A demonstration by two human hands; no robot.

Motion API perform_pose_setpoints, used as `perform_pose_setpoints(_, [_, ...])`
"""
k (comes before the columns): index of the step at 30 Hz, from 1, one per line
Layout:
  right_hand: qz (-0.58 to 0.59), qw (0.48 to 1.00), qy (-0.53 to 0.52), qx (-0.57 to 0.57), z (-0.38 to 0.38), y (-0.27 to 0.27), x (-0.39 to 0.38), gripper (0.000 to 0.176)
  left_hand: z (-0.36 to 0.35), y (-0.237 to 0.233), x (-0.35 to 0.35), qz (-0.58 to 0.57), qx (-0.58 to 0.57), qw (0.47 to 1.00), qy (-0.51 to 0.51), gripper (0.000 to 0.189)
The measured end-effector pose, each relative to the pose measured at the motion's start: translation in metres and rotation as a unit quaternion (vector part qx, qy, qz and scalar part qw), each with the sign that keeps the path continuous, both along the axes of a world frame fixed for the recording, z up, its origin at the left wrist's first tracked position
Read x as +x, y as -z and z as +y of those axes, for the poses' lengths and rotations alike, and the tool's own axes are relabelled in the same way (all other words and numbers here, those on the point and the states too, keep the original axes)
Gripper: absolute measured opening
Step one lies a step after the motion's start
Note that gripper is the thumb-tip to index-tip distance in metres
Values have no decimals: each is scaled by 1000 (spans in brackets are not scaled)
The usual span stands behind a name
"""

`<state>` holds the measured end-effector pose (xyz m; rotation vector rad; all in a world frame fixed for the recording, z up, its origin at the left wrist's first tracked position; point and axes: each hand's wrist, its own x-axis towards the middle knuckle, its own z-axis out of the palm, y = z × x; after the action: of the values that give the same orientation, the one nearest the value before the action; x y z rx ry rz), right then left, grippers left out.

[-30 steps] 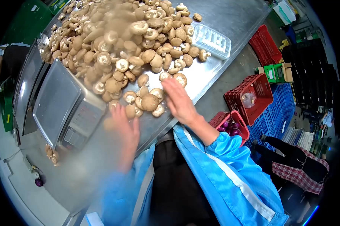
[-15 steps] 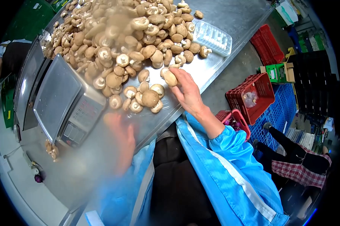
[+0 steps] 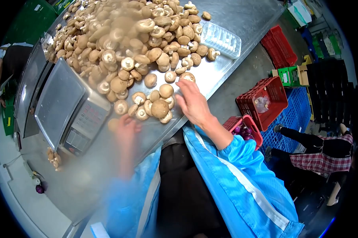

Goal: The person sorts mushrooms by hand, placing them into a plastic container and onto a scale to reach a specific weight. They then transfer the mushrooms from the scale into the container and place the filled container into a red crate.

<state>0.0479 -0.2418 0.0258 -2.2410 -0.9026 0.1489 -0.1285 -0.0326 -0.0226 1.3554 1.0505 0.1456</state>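
My right hand (image 3: 194, 104) is open, fingers stretched out, with its fingertips beside a brown shiitake mushroom (image 3: 187, 77) on the metal table. Left of that hand sits a small cluster of mushrooms (image 3: 160, 108), some cap up and some with pale gills showing. My left hand (image 3: 128, 133) is blurred by a smear on the view, below the cluster. A tan mushroom (image 3: 113, 125) shows right at its edge; whether the fingers grip it I cannot tell. A large heap of mushrooms (image 3: 119, 43) covers the table beyond both hands.
A clear plastic tray (image 3: 221, 40) lies right of the heap. A scale with a metal pan (image 3: 62, 99) stands at left. Beyond the table's right edge are red crates (image 3: 262, 101), a blue pallet (image 3: 292, 119) and a person in a checked garment (image 3: 319, 158). Another person is at far left.
My right hand has let go of a mushroom, which now lies cap up on the cluster, and its fingers have spread. My left hand has moved slightly nearer the cluster.
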Motion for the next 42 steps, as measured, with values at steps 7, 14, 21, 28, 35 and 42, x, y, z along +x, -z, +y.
perform_pose_setpoints(7, [129,978,26,-163,6,18,-8,56,9,7,7,24,20,998,62,17])
perform_pose_setpoints(14, [190,979,22,-70,8,4,-14,58,6,-7,-15,-33,-45,997,51,13])
perform_pose_setpoints(21, [250,966,-60,29,77,-46,-9,53,53,-58,-50,-56,78,995,22,19])
perform_pose_setpoints(28, [170,959,-177,144,218,-53,-12,49,165,-97,-81,-93,95,984,-122,18])
perform_pose_setpoints(35, [171,949,-215,155,319,-29,-33,49,247,-92,-108,-42,127,979,-152,17])
perform_pose_setpoints(42, [146,948,-259,115,324,-42,-18,50,262,-83,-120,28,154,970,-188,25])
